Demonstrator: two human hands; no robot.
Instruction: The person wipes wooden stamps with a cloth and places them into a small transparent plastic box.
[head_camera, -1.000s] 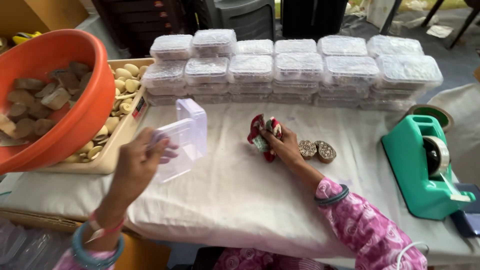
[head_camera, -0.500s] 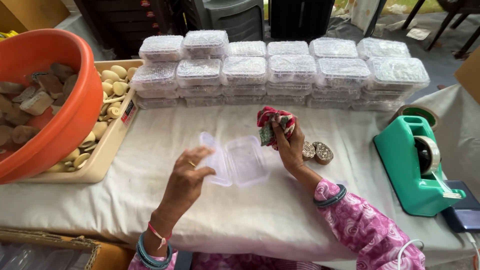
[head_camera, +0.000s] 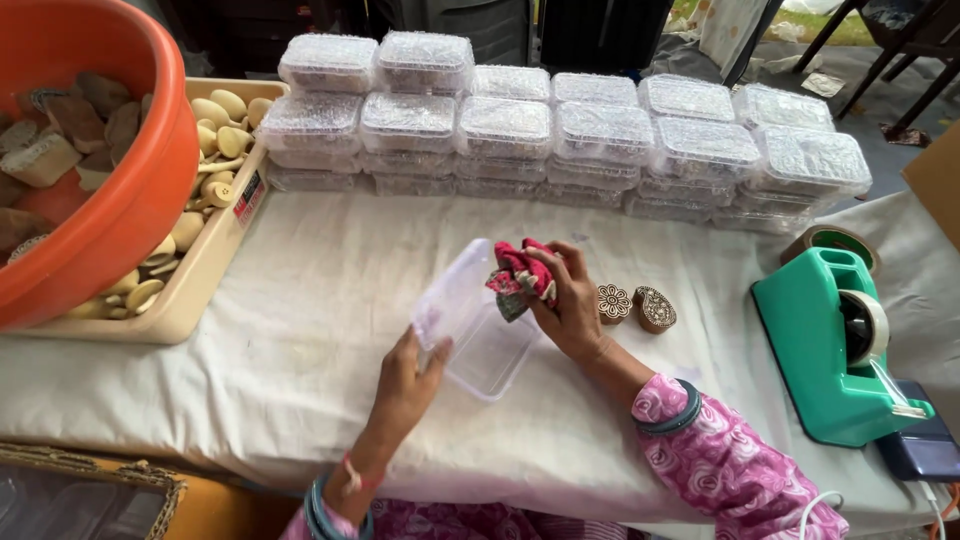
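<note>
**Open clear box held at mid-worktop, cloth bundle at its mouth**

Near edge: worktop (head_camera: 300, 300) covered in white cloth, front edge dropping toward the person. Left hand (head_camera: 405, 375) grips the near-left wall of a clear plastic box (head_camera: 475, 330), thumb on the rim. The box sits mid-worktop, lid hinged open and tilted up on the left side, long axis running diagonally from near-right to far-left, opening facing up and right. Right hand (head_camera: 570, 300) is clenched around a red and pink cloth bundle (head_camera: 520, 275), held right at the box's far-right rim; cannot tell if it touches the plastic.

Just right of the right hand: two carved wooden stamps (head_camera: 635, 305), side by side, lying flat. Further right, a green tape dispenser (head_camera: 835, 345) near the right edge, a dark flat device (head_camera: 925, 450) touching its near side.

Left: an orange tub (head_camera: 130, 200) of brownish blocks overhangs a beige tray (head_camera: 215, 265) of pale wooden pieces, well apart from the box.

Far: a row of stacked closed clear boxes (head_camera: 560, 130) spans the back edge. Bare cloth lies open between the stacks and the hands, and left of the box.
</note>
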